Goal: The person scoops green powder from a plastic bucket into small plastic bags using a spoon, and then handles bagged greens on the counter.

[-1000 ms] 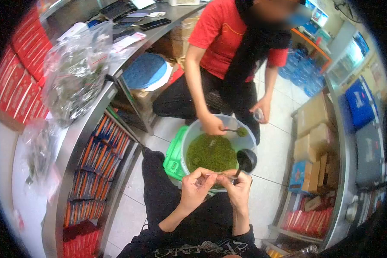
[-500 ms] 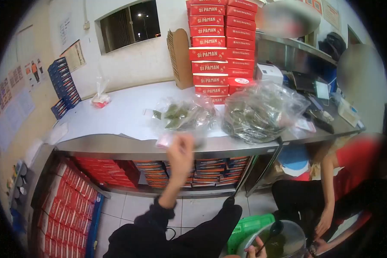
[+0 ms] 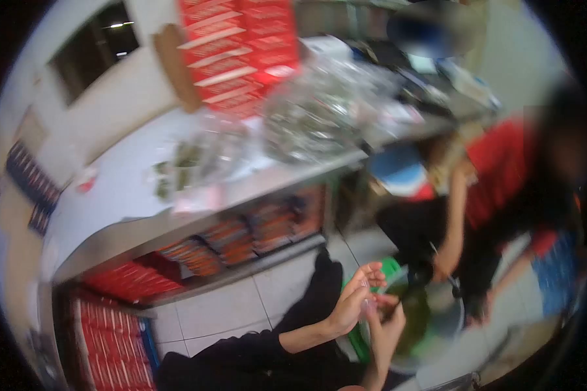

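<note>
My left hand (image 3: 349,304) and my right hand (image 3: 386,326) are close together at the lower middle, above the rim of a bucket. Between their fingers is a small, clear, pinkish plastic bag (image 3: 368,301), blurred by motion. My left fingers curl round one side, and the right fingertips pinch its lower part. Beneath and beside them stands the clear bucket (image 3: 462,326) with a dark green mixture (image 3: 416,331) in it. Behind my hands, a green crate (image 3: 390,268) is partly hidden.
A co-worker in a red shirt (image 3: 496,169) sits right of the bucket, a hand (image 3: 447,258) near its rim. On the steel-edged table (image 3: 111,176) are a large bag of green packets (image 3: 313,127), loose green packets (image 3: 188,156) and stacked red boxes (image 3: 218,58). More boxes (image 3: 189,257) fill the shelf below.
My left hand has come from the table down to my right hand, and both now grip a small plastic bag. The view has swung right; the co-worker's hand has moved to the bucket rim.
</note>
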`<action>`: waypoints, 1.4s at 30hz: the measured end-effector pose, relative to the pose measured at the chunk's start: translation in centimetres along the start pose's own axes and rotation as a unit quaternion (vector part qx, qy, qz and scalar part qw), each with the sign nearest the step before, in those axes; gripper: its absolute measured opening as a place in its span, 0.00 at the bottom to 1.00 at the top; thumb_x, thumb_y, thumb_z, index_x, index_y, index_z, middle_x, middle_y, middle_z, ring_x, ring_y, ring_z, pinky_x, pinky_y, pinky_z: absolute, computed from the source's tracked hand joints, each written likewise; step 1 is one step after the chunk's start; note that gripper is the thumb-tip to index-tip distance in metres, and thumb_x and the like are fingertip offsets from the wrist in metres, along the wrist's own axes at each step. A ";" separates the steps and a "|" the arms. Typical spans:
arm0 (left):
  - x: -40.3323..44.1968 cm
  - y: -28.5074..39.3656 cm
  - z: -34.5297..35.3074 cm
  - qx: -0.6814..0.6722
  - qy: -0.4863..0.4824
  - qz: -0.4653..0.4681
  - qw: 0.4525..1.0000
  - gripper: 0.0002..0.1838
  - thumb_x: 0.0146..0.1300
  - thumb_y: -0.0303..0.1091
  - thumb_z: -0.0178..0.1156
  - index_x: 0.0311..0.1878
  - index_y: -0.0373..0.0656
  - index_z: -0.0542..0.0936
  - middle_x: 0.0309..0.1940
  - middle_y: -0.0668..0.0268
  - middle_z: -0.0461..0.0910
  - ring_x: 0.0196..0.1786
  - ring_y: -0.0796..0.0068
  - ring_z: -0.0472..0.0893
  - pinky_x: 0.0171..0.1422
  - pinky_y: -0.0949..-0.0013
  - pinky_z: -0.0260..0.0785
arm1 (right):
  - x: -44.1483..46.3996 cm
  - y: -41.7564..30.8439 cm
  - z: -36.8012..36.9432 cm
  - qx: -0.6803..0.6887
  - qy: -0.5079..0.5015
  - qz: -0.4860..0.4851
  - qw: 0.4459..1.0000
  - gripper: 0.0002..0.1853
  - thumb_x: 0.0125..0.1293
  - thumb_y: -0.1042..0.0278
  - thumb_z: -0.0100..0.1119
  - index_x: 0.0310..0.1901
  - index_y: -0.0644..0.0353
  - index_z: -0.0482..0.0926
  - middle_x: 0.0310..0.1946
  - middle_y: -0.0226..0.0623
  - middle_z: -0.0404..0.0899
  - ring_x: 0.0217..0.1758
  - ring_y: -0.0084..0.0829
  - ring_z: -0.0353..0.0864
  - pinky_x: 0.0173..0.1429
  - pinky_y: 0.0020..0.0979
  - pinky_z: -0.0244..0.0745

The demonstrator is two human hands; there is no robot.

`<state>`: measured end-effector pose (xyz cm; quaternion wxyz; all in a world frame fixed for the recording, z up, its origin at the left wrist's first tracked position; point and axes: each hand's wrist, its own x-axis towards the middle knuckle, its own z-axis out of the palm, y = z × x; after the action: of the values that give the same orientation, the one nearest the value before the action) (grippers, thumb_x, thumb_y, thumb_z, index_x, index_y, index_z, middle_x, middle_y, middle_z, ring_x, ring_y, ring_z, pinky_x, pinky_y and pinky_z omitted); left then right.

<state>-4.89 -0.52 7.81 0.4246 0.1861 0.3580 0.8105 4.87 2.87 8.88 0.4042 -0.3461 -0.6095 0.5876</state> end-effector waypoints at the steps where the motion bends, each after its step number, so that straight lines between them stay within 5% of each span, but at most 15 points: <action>1: -0.6 -1.6 1.2 -0.015 -0.029 0.010 0.999 0.22 0.59 0.24 0.41 0.58 0.38 0.62 0.48 0.64 0.69 0.51 0.74 0.70 0.59 0.71 0.61 | 0.4 0.5 -1.0 -0.086 -0.001 -0.012 0.996 0.07 0.55 0.76 0.61 0.34 0.67 0.75 0.26 0.31 0.76 0.30 0.19 0.74 0.33 0.16 0.65; 3: -1.2 -0.9 2.6 0.189 -0.058 0.094 0.976 0.20 0.62 0.24 0.49 0.57 0.35 0.63 0.52 0.60 0.69 0.54 0.74 0.69 0.59 0.72 0.63 | 0.0 0.7 -2.4 0.027 0.072 0.022 0.997 0.05 0.56 0.78 0.61 0.33 0.66 0.75 0.28 0.31 0.76 0.30 0.18 0.74 0.32 0.16 0.67; 5: -1.2 -1.2 1.9 0.214 -0.103 -0.003 0.971 0.17 0.61 0.23 0.53 0.54 0.35 0.67 0.48 0.62 0.71 0.49 0.76 0.73 0.54 0.74 0.66 | -0.4 -0.8 -3.3 0.108 0.135 0.053 0.984 0.04 0.57 0.78 0.60 0.34 0.66 0.76 0.28 0.30 0.77 0.29 0.15 0.73 0.32 0.16 0.68; 7: -1.2 -1.9 0.8 0.166 -0.125 -0.112 0.972 0.14 0.60 0.22 0.54 0.50 0.35 0.70 0.43 0.64 0.73 0.45 0.78 0.75 0.49 0.75 0.69 | -1.3 0.0 -5.4 0.119 0.079 0.099 0.985 0.10 0.56 0.77 0.61 0.39 0.68 0.77 0.28 0.28 0.77 0.30 0.15 0.74 0.32 0.15 0.67; 9: -1.3 -3.1 0.7 0.152 -0.106 -0.064 0.981 0.13 0.59 0.22 0.56 0.47 0.36 0.72 0.39 0.66 0.75 0.42 0.81 0.75 0.40 0.78 0.71 | -1.8 0.7 -6.4 0.017 -0.001 0.133 0.991 0.12 0.55 0.76 0.63 0.42 0.67 0.77 0.25 0.26 0.77 0.27 0.12 0.71 0.30 0.14 0.64; 15: -0.9 -1.5 1.4 0.226 -0.167 -0.114 0.953 0.11 0.57 0.23 0.59 0.45 0.36 0.75 0.35 0.66 0.78 0.42 0.81 0.76 0.38 0.78 0.71 | -2.2 1.4 -8.9 0.156 -0.050 0.257 0.952 0.15 0.56 0.73 0.63 0.44 0.68 0.75 0.22 0.33 0.78 0.12 0.14 0.64 0.16 0.15 0.55; 17: -0.2 -1.3 1.7 0.373 -0.192 -0.013 0.908 0.08 0.55 0.22 0.59 0.40 0.36 0.78 0.33 0.65 0.79 0.40 0.80 0.77 0.37 0.77 0.70 | -2.5 1.7 -9.2 0.191 -0.051 0.269 0.943 0.11 0.55 0.73 0.64 0.38 0.67 0.78 0.23 0.32 0.78 0.15 0.13 0.63 0.18 0.15 0.54; 18: 0.4 -1.9 1.7 0.539 -0.143 0.246 0.793 0.06 0.52 0.24 0.63 0.34 0.37 0.79 0.30 0.63 0.79 0.36 0.76 0.79 0.37 0.75 0.70 | -2.7 2.0 -9.0 0.193 -0.049 0.269 0.942 0.11 0.55 0.73 0.64 0.38 0.67 0.78 0.23 0.32 0.78 0.15 0.13 0.63 0.18 0.15 0.54; 21: -1.8 -1.8 2.0 0.581 -0.128 0.227 0.771 0.08 0.49 0.28 0.67 0.32 0.37 0.79 0.28 0.61 0.79 0.31 0.72 0.79 0.36 0.75 0.70 | -2.9 2.3 -8.3 -0.059 0.085 0.086 0.991 0.06 0.53 0.71 0.65 0.31 0.63 0.80 0.22 0.27 0.78 0.18 0.10 0.63 0.21 0.16 0.55; 25: -3.0 -3.9 1.5 0.356 -0.144 -0.135 0.913 0.10 0.53 0.33 0.65 0.32 0.35 0.79 0.23 0.64 0.79 0.27 0.79 0.80 0.31 0.76 0.70 | -3.6 2.0 -8.7 -0.103 0.063 0.092 0.988 0.04 0.52 0.73 0.66 0.27 0.63 0.81 0.19 0.22 0.75 0.20 0.10 0.62 0.24 0.16 0.54; 29: -2.9 -1.7 3.0 0.402 -0.193 -0.068 0.892 0.08 0.54 0.32 0.63 0.29 0.35 0.79 0.20 0.63 0.78 0.23 0.74 0.79 0.28 0.74 0.70 | -3.5 0.1 -8.7 0.011 0.041 0.154 0.987 0.04 0.50 0.74 0.65 0.26 0.62 0.80 0.16 0.23 0.73 0.20 0.12 0.66 0.23 0.18 0.59; 31: -3.1 -1.3 3.4 0.651 -0.216 0.123 0.717 0.07 0.48 0.30 0.63 0.21 0.41 0.76 0.14 0.66 0.73 0.20 0.69 0.76 0.23 0.70 0.66 | -3.9 0.0 -8.4 -0.272 0.096 0.002 0.957 0.05 0.47 0.75 0.66 0.28 0.62 0.80 0.18 0.30 0.76 0.20 0.18 0.72 0.25 0.20 0.65; 36: -2.7 -4.2 3.0 0.651 -0.187 0.198 0.708 0.07 0.43 0.33 0.62 0.18 0.45 0.74 0.15 0.67 0.72 0.20 0.67 0.74 0.24 0.65 0.66 | -2.6 0.8 -8.3 -0.321 0.172 -0.087 0.927 0.09 0.45 0.78 0.64 0.31 0.60 0.77 0.22 0.36 0.76 0.24 0.31 0.78 0.27 0.29 0.70; 37: -2.3 -5.7 2.8 0.562 -0.234 0.208 0.766 0.06 0.41 0.36 0.62 0.19 0.45 0.76 0.19 0.63 0.76 0.23 0.65 0.77 0.26 0.66 0.68 | -2.2 0.8 -8.1 -0.372 0.153 -0.078 0.912 0.11 0.46 0.78 0.62 0.34 0.60 0.76 0.21 0.36 0.76 0.24 0.32 0.77 0.27 0.31 0.69; 42: -1.5 -5.1 2.2 0.649 -0.289 0.137 0.690 0.10 0.41 0.37 0.64 0.27 0.43 0.78 0.22 0.65 0.77 0.28 0.67 0.79 0.33 0.69 0.71 | -1.5 0.2 -10.7 -0.354 0.071 0.073 0.930 0.14 0.51 0.78 0.59 0.41 0.61 0.73 0.15 0.32 0.71 0.18 0.29 0.72 0.24 0.28 0.65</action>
<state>0.14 1.16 5.53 0.1644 0.6872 0.6252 0.3315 15.12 6.20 8.33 0.2540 -0.5513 -0.7207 0.3349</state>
